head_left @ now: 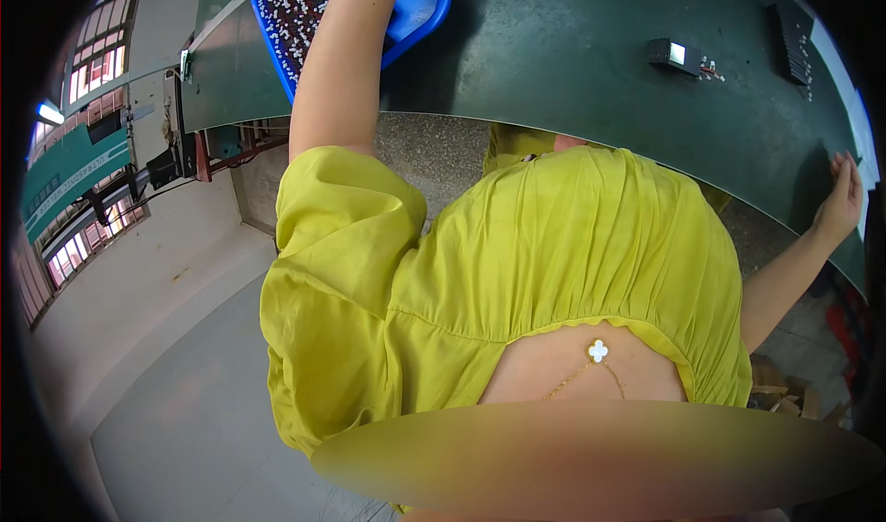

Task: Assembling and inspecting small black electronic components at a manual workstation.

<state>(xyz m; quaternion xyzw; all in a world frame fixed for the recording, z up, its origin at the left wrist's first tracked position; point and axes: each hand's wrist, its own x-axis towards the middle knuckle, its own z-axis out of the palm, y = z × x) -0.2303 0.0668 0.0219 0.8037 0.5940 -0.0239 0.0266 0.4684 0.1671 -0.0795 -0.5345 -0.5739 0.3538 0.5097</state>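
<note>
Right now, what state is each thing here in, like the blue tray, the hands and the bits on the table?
blue tray: on the green table, filled with small white and dark pieces.
left hand: hidden, arm reaches up over the tray.
right hand: resting on the table's edge, fingers holding nothing.
small black part: lying on the table, untouched.
black strip: lying flat on the table, far right.
</note>
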